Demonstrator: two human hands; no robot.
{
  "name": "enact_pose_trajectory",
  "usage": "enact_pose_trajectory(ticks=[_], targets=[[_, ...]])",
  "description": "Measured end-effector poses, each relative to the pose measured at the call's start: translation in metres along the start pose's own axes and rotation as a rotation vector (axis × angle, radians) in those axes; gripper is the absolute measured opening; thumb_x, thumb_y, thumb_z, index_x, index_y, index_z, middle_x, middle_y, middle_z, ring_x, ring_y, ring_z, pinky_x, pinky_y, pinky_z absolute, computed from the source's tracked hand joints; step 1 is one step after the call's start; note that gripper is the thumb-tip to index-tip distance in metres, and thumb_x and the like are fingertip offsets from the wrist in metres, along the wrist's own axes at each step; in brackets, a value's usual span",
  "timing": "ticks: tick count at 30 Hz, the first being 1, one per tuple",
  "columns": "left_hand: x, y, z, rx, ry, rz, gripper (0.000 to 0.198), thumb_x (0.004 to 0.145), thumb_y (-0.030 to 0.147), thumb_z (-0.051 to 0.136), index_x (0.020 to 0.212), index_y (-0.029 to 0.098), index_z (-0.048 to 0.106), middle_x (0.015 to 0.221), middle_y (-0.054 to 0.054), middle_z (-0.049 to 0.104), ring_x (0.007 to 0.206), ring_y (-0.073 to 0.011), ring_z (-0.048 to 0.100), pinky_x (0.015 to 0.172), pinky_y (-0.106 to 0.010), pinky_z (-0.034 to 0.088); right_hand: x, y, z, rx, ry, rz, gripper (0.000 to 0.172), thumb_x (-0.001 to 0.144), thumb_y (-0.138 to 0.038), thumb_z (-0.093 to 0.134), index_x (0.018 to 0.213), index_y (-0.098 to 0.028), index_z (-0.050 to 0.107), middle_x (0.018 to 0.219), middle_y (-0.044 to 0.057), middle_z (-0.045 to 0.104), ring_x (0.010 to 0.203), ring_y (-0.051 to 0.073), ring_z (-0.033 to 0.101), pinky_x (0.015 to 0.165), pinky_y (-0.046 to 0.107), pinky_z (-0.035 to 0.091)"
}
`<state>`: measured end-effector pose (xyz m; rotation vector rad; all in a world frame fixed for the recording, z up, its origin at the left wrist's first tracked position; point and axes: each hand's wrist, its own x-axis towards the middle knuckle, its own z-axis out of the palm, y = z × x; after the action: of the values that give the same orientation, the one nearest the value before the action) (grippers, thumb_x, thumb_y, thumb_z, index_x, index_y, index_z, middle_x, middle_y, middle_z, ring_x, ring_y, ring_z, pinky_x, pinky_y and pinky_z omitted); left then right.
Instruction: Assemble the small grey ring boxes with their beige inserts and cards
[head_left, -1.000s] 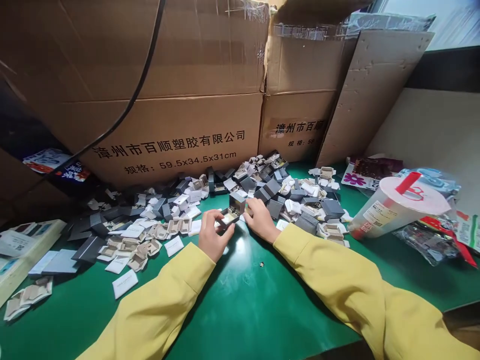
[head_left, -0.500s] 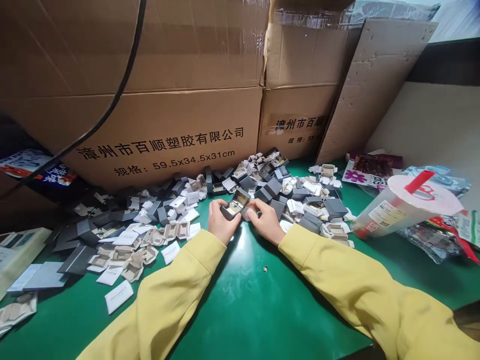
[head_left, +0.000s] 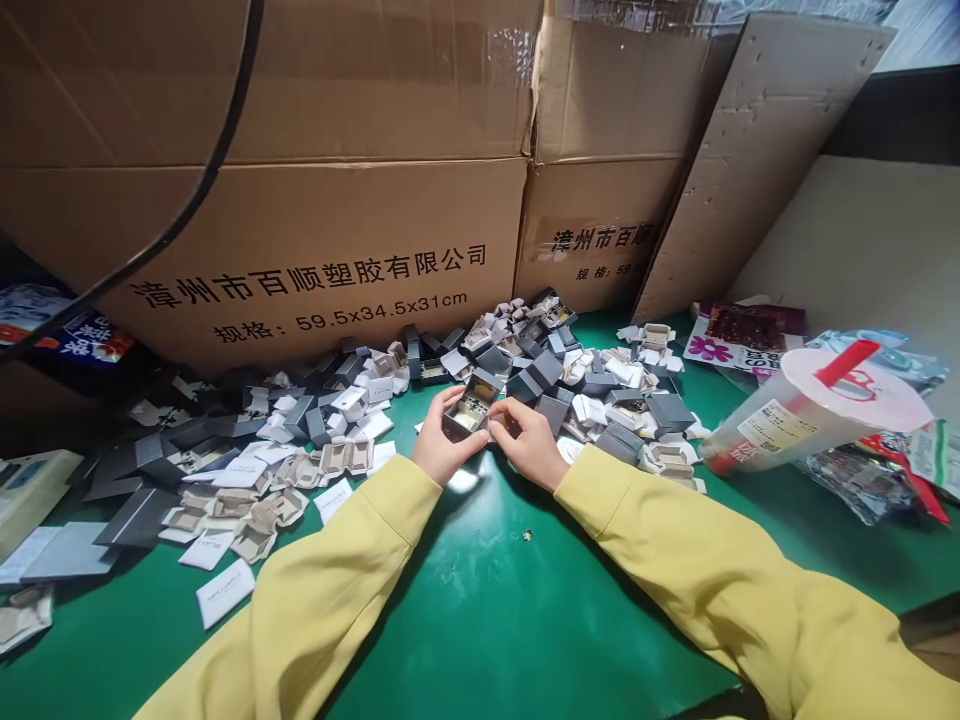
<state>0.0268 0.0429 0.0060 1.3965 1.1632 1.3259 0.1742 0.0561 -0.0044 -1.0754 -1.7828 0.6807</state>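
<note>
My left hand [head_left: 444, 440] is wrapped around a small dark jewelry box [head_left: 475, 402] whose lid stands up. Pale padding and small gold-and-dark bits show inside it. At the box's right edge my right hand [head_left: 527, 440] has its thumb and fingers pinched together; whatever may be between them is too small or hidden to make out. Just beyond both hands spreads a heap of similar dark boxes [head_left: 545, 370]. On the green tabletop [head_left: 480, 620], nearer to me, lies a tiny gold-colored piece [head_left: 527, 536].
Beige card inserts [head_left: 259, 525] and white packets [head_left: 225, 593] lie scattered at left. Large cardboard cartons [head_left: 337, 230] wall off the back. A lidded drink cup [head_left: 795, 420] with a red straw stands at right beside snack wrappers [head_left: 855, 485]. A black cable [head_left: 217, 150] hangs at upper left.
The small box has tilted so its inside faces me more, and my right fingers have come closer in against its edge. The whole view has shifted slightly.
</note>
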Motion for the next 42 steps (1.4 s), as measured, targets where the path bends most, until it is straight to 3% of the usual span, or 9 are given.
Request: enact_pose_trajectory(ticks=[6, 11, 15, 19, 23, 30, 34, 37, 42], targets=[[0.002, -0.012, -0.001, -0.215, 0.037, -0.062, 0.054, 0.069, 0.050, 0.062, 0.112, 0.022, 0.045, 0.104, -0.007, 0.057, 0.075, -0.0140, 0.058, 0.065, -0.025, 0.045, -0.001, 0.001, -0.002, 0.012, 0.044, -0.039, 0.014, 0.079, -0.022, 0.044, 0.078, -0.017, 0.058, 0.073, 0.000, 0.059, 0.060, 0.011, 0.049, 0.058, 0.023, 0.039], [0.003, -0.016, 0.004, -0.281, 0.088, -0.187, 0.049, 0.062, 0.039, 0.072, 0.099, 0.014, 0.053, 0.093, -0.008, 0.064, 0.088, -0.0191, 0.060, 0.081, -0.031, 0.045, -0.001, 0.002, -0.002, 0.044, 0.048, -0.039, 0.015, 0.080, -0.025, 0.047, 0.083, -0.018, 0.060, 0.075, 0.000, 0.060, 0.061, 0.011, 0.052, 0.060, 0.023, 0.042], [0.002, -0.003, 0.006, -0.474, 0.125, -0.400, 0.032, 0.069, 0.031, 0.065, 0.093, 0.013, 0.055, 0.087, -0.010, 0.067, 0.083, -0.0218, 0.063, 0.070, -0.033, 0.050, 0.002, 0.007, -0.003, 0.013, 0.176, -0.006, 0.016, 0.080, -0.025, 0.049, 0.090, -0.018, 0.060, 0.077, 0.001, 0.060, 0.065, 0.012, 0.053, 0.063, 0.024, 0.044], [0.000, 0.011, 0.005, -0.569, 0.002, -0.515, 0.020, 0.077, 0.027, 0.056, 0.091, 0.013, 0.058, 0.093, -0.012, 0.067, 0.083, -0.0227, 0.064, 0.056, -0.029, 0.052, 0.004, 0.011, -0.003, -0.044, 0.221, -0.081, 0.016, 0.081, -0.024, 0.050, 0.094, -0.020, 0.059, 0.081, 0.002, 0.060, 0.071, 0.014, 0.055, 0.068, 0.027, 0.046], [-0.001, 0.012, 0.002, -0.650, -0.076, -0.620, 0.018, 0.080, 0.028, 0.055, 0.090, 0.013, 0.060, 0.086, -0.010, 0.067, 0.079, -0.0220, 0.065, 0.065, -0.038, 0.055, 0.001, 0.010, -0.003, -0.033, 0.121, -0.206, 0.015, 0.082, -0.022, 0.051, 0.094, -0.022, 0.060, 0.083, 0.003, 0.060, 0.080, 0.015, 0.056, 0.073, 0.029, 0.048], [0.004, 0.006, -0.002, -0.725, 0.005, -0.640, 0.018, 0.079, 0.028, 0.058, 0.086, 0.012, 0.063, 0.080, -0.008, 0.068, 0.074, -0.0186, 0.064, 0.073, -0.038, 0.054, 0.000, 0.001, -0.004, -0.042, 0.097, -0.201, 0.009, 0.081, -0.024, 0.052, 0.083, -0.021, 0.061, 0.083, 0.004, 0.062, 0.081, 0.016, 0.056, 0.078, 0.030, 0.047], [0.008, 0.004, -0.001, -0.737, 0.047, -0.555, 0.015, 0.078, 0.022, 0.056, 0.087, 0.012, 0.064, 0.083, -0.009, 0.069, 0.075, -0.0201, 0.065, 0.073, -0.037, 0.053, 0.002, 0.000, -0.004, -0.048, 0.060, -0.093, 0.015, 0.084, -0.027, 0.046, 0.077, -0.020, 0.058, 0.076, 0.002, 0.060, 0.074, 0.014, 0.056, 0.074, 0.027, 0.046], [0.009, 0.003, -0.002, -0.749, 0.060, -0.525, 0.017, 0.076, 0.021, 0.057, 0.088, 0.011, 0.064, 0.086, -0.012, 0.070, 0.074, -0.0222, 0.066, 0.067, -0.035, 0.052, 0.003, 0.003, -0.003, -0.019, 0.035, 0.029, 0.014, 0.082, -0.030, 0.047, 0.087, -0.019, 0.054, 0.075, 0.001, 0.059, 0.068, 0.012, 0.055, 0.067, 0.025, 0.047], [0.009, 0.003, -0.002, -0.765, 0.093, -0.569, 0.017, 0.073, 0.016, 0.059, 0.087, 0.010, 0.064, 0.080, -0.012, 0.070, 0.068, -0.0205, 0.065, 0.061, -0.031, 0.052, 0.006, 0.008, -0.001, 0.025, 0.038, 0.132, 0.032, 0.076, -0.035, 0.055, 0.102, -0.017, 0.048, 0.085, 0.003, 0.057, 0.071, 0.012, 0.053, 0.063, 0.022, 0.046]])
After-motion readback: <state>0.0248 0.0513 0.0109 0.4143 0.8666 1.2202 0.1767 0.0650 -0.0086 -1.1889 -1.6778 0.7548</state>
